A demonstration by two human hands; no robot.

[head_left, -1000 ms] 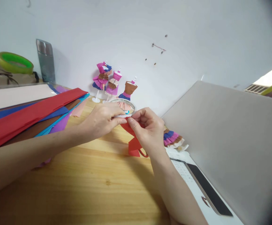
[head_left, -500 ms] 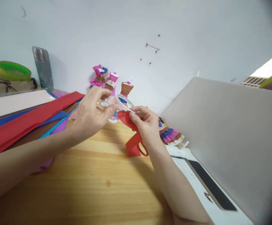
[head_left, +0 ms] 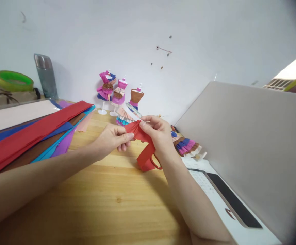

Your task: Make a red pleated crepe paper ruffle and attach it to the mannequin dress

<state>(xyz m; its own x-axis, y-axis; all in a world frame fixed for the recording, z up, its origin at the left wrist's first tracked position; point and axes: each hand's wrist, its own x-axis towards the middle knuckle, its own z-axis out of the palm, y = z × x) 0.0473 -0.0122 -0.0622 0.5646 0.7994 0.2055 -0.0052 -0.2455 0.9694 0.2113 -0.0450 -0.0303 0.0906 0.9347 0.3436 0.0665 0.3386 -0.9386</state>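
Note:
My left hand [head_left: 113, 139] is closed, its thumb and fingers pinching the left end of a red crepe-paper strip [head_left: 146, 159]. A little to the right, my right hand [head_left: 161, 133] grips the same strip, gathered into folds at its fingertips. A white ring of tape [head_left: 129, 113] stands up beside the right fingers and seems to be held with the paper. The strip's other end hangs down to the table, next to a red scissor handle [head_left: 156, 162], mostly hidden by the paper and my right wrist.
Small dress forms in paper outfits [head_left: 107, 91] stand by the wall. Folded coloured crepe papers [head_left: 38, 131] lie at left, with a flask [head_left: 46, 76] and a green tape roll [head_left: 14, 81] behind. At right are an open laptop [head_left: 245, 143] and a ruffled paper piece [head_left: 187, 147].
My left hand has come down from beside the tape ring and now pinches the left end of the red strip. The strip is more gathered at my right fingertips.

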